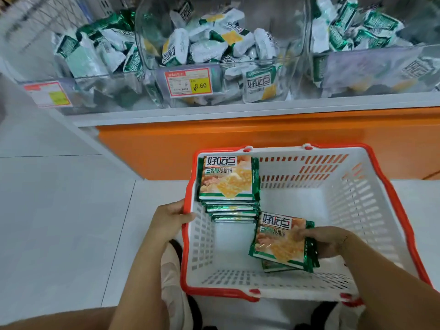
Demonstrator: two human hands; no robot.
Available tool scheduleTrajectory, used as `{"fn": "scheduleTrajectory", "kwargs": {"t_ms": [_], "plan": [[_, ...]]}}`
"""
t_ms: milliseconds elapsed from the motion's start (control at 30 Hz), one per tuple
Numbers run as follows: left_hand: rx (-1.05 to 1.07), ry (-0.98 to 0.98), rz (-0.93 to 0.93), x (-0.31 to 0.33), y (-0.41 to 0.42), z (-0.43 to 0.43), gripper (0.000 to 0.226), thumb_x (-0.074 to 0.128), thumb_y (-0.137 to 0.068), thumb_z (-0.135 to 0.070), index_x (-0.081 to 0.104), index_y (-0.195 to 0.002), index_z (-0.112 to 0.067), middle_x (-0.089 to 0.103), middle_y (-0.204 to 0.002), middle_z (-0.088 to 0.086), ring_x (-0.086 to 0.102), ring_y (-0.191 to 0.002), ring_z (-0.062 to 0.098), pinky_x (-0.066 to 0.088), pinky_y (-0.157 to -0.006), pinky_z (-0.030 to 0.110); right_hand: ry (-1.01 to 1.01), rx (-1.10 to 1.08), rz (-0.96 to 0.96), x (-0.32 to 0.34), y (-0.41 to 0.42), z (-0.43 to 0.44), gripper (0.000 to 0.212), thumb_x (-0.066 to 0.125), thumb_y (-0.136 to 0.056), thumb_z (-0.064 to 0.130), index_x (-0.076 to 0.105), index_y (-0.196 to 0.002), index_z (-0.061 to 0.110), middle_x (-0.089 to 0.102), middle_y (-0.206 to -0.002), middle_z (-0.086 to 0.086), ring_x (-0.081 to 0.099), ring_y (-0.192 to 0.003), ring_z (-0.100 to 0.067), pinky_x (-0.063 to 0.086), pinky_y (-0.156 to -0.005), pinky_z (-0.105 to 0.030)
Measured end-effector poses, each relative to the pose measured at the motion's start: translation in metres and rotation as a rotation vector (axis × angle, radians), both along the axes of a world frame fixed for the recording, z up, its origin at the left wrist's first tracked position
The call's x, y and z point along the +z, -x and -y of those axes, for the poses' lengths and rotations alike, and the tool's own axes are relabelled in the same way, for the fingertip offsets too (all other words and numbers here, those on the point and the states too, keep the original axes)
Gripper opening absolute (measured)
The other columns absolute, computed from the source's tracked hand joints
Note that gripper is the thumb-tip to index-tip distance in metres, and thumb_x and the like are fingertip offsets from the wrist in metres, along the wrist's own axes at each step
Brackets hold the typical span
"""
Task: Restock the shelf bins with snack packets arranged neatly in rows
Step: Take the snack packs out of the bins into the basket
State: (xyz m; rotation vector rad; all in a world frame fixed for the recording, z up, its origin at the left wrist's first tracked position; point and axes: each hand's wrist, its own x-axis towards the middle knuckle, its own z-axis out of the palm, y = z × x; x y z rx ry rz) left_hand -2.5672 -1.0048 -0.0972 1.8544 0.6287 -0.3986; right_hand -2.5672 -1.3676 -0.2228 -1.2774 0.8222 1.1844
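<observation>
Snack packets [281, 241] are still in the basket [390, 210]: right hand [326, 241] closed on a few, left hand [171, 217] gripping the rim, unsorted shelf bins [214, 55] beyond both.

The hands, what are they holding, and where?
The right hand grips a small stack of green-edged snack packets by its right edge. The left hand holds the white plastic basket's red rim.

One basket [371, 196]; two packet stacks [228, 179] [281, 244]; three clear bins [221, 75]; two price tags [188, 82].
</observation>
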Motion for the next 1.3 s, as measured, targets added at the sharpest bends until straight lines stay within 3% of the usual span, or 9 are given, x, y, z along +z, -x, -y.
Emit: {"fn": "scheduleTrajectory", "kwargs": {"t_ms": [167,333,467,667,800,900,967,1133,1300], "plan": [[-0.064,-0.044,-0.014,0.008,-0.003,0.003,0.039,0.066,-0.08,0.006,0.069,-0.114,-0.013,0.071,-0.086,-0.004,0.066,-0.075,0.009,0.048,-0.063,0.014,0.006,0.033,0.006,-0.005,-0.009,0.014,0.055,0.071,-0.071,0.008,0.053,-0.123,0.001,0.053,-0.115,-0.015,0.054,-0.095,-0.029,0.047,-0.08,-0.038],[-0.169,-0.604,0.253,0.018,-0.001,0.051,0.042,0.06,-0.085,-0.008,0.057,-0.127,-0.016,0.059,-0.116,0.008,0.058,-0.104,0.024,0.044,-0.082,0.026,0.02,0.149,0.01,-0.008,-0.028,0.02,0.053,0.069,-0.078,0.002,0.05,-0.127,-0.002,0.057,-0.122,-0.015,0.055,-0.109,-0.031,0.045,-0.088,-0.037],[-0.266,-0.362,0.094,0.011,-0.005,0.079,0.016,0.057,-0.089,-0.021,0.066,-0.077,-0.016,0.067,-0.079,0.006,0.055,-0.062,0.012,0.04,-0.058,0.012,0.146,0.251,0.077,-0.007,-0.041,0.019,0.046,0.071,-0.079,0.003,0.056,-0.123,0.004,0.054,-0.129,-0.015,0.05,-0.117,-0.035,0.046,-0.089,-0.041],[0.019,0.325,-0.262,-0.015,-0.02,0.083,0.024,0.057,-0.09,-0.005,0.043,-0.074,-0.017,0.042,-0.077,0.004,0.043,-0.07,0.018,0.036,-0.066,0.026,0.332,0.105,0.381,-0.01,-0.054,0.024,0.059,0.073,-0.081,0.012,0.049,-0.135,0.01,0.053,-0.134,-0.014,0.05,-0.115,-0.029,0.044,-0.092,-0.042],[0.106,0.365,-0.23,-0.026,-0.019,0.084,0.011,0.061,-0.09,-0.013,0.058,-0.098,-0.007,0.065,-0.097,0.011,0.064,-0.092,0.021,0.051,-0.08,0.028,0.425,0.564,0.349,-0.016,-0.04,0.012,0.106,0.08,-0.074,0.037,0.011,-0.151,0.016,0.036,-0.148,-0.007,0.046,-0.123,-0.028,0.046,-0.083,-0.034],[0.121,0.381,-0.226,-0.028,-0.018,0.083,0.012,0.061,-0.09,-0.014,0.057,-0.099,-0.007,0.065,-0.102,0.012,0.063,-0.099,0.024,0.051,-0.087,0.032,0.404,0.59,0.436,-0.019,-0.031,0.012,0.08,0.082,-0.073,0.029,0.034,-0.136,0.021,0.052,-0.133,-0.009,0.056,-0.096,-0.015,0.05,-0.067,-0.018],[0.121,0.387,-0.224,-0.028,-0.018,0.083,0.006,0.06,-0.09,-0.013,0.058,-0.093,-0.009,0.064,-0.102,0.012,0.062,-0.098,0.023,0.051,-0.087,0.033,0.408,0.654,0.387,-0.012,-0.031,0.017,0.092,0.077,-0.078,0.026,0.017,-0.147,0.03,0.053,-0.129,-0.011,0.056,-0.095,-0.021,0.049,-0.059,-0.022],[0.092,0.318,-0.192,-0.026,-0.021,0.087,0.015,0.063,-0.089,-0.015,0.058,-0.099,-0.005,0.062,-0.104,0.014,0.062,-0.096,0.022,0.05,-0.082,0.029,0.27,0.706,0.441,-0.007,-0.041,0.034,0.098,0.074,-0.077,0.0,0.019,-0.147,0.042,0.053,-0.127,-0.013,0.056,-0.113,-0.036,0.054,-0.088,-0.045],[0.117,0.375,-0.243,-0.029,-0.018,0.087,0.04,0.061,-0.09,-0.014,0.053,-0.124,0.003,0.06,-0.119,0.018,0.06,-0.105,0.025,0.049,-0.089,0.032,0.165,0.704,0.314,-0.004,-0.053,0.039,0.096,0.072,-0.08,0.001,0.021,-0.142,0.054,0.036,-0.144,-0.01,0.044,-0.124,-0.029,0.054,-0.088,-0.045]]}}
